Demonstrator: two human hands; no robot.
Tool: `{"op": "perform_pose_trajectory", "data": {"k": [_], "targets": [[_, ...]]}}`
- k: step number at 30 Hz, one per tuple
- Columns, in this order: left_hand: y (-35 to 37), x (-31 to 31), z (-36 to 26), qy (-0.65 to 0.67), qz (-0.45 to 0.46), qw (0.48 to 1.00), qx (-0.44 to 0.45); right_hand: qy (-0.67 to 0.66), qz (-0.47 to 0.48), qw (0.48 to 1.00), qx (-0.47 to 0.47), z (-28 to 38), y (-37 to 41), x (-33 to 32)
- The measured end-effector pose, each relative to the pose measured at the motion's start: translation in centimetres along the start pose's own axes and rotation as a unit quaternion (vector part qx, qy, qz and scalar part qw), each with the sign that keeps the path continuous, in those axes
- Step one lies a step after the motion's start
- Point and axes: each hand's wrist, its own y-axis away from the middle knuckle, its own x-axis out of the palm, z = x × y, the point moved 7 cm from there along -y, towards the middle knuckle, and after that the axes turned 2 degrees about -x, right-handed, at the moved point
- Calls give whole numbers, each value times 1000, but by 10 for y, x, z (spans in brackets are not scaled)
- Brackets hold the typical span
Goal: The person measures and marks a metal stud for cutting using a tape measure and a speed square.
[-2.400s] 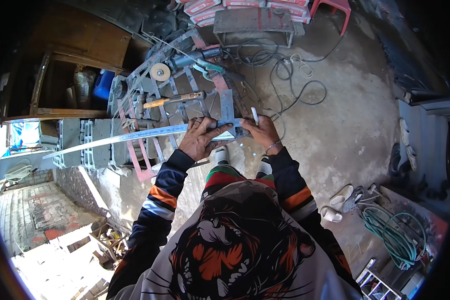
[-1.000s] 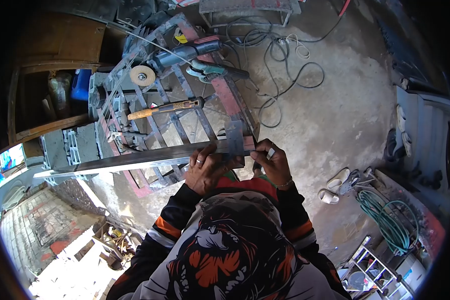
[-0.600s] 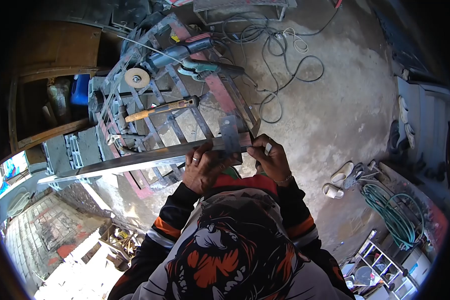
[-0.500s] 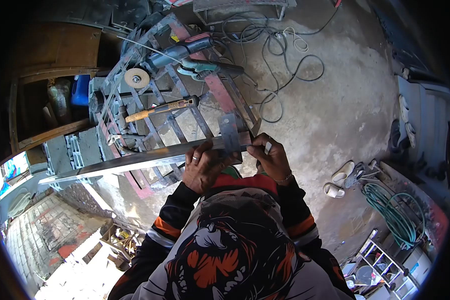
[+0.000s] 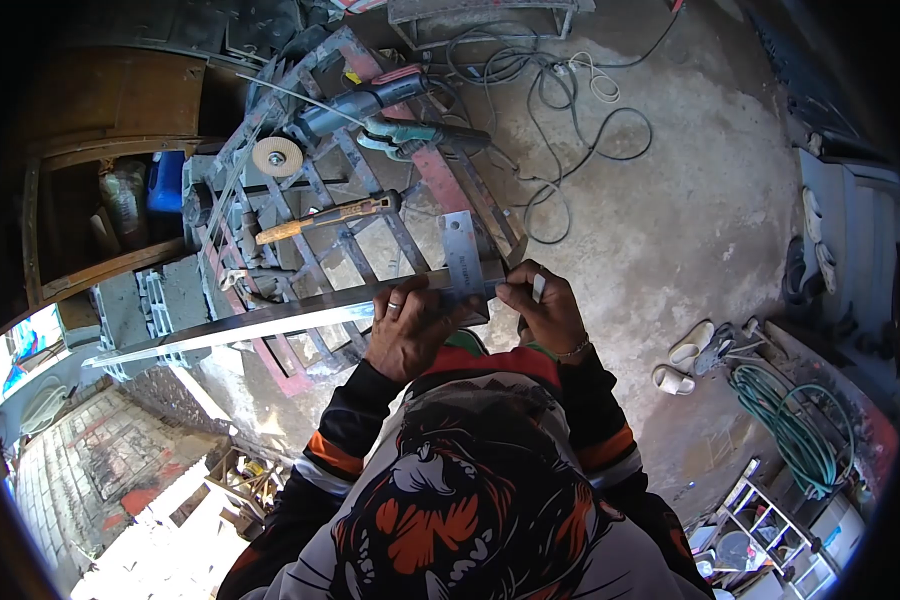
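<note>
A long, shiny metal tube lies across the slatted metal frame, its near end in front of me. Across that end sits a flat metal plate with a hole and printed marks. My left hand is wrapped over the tube, thumb and fingers reaching to the plate's lower part. My right hand is pinched at the tube's end, just right of the plate. Whatever is between its fingertips is too small or hidden to make out. A ring shows on each hand.
The slatted metal frame carries a hammer with a yellow-black handle, a green angle grinder and a grey power tool with a disc. Dark cables coil on the floor. Right are slippers and a green hose.
The plate on the tube has turned slightly, and its printed face shows more clearly. My right hand has shifted a little along the tube's end; my left stays in place.
</note>
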Motion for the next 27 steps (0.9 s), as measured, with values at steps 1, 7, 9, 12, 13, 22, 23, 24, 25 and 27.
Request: {"op": "perform_pose_trajectory", "data": {"k": [1, 7, 9, 12, 13, 22, 23, 24, 25, 27], "targets": [[-1, -1, 0, 0, 0, 1000, 0, 0, 0, 1000, 0, 0, -1, 1], [-13, -8, 4, 40, 31, 998, -27, -14, 1, 998, -59, 9, -6, 5], [-16, -9, 8, 83, 45, 995, -33, 12, -4, 999, -38, 9, -8, 3], [-24, -18, 9, 130, 75, 988, -47, 28, -17, 996, -84, 8, -14, 3], [-25, -21, 8, 127, 69, 989, -41, 32, -16, 996, -87, 9, -12, 3], [-22, -22, 9, 140, 30, 990, -17, -71, -198, 962, -172, 46, 26, -39], [-23, -24, 9, 135, 32, 990, -10, -49, -205, 962, -173, 57, 33, -37], [-22, -24, 8, 135, 29, 990, -11, -48, -203, 962, -175, 58, 37, -36], [-21, -24, 8, 127, 31, 991, -12, -32, -185, 966, -181, 59, 40, -32], [-20, -23, 8, 118, 28, 993, -13, -4, -156, 968, -197, 68, 42, -20]]}}
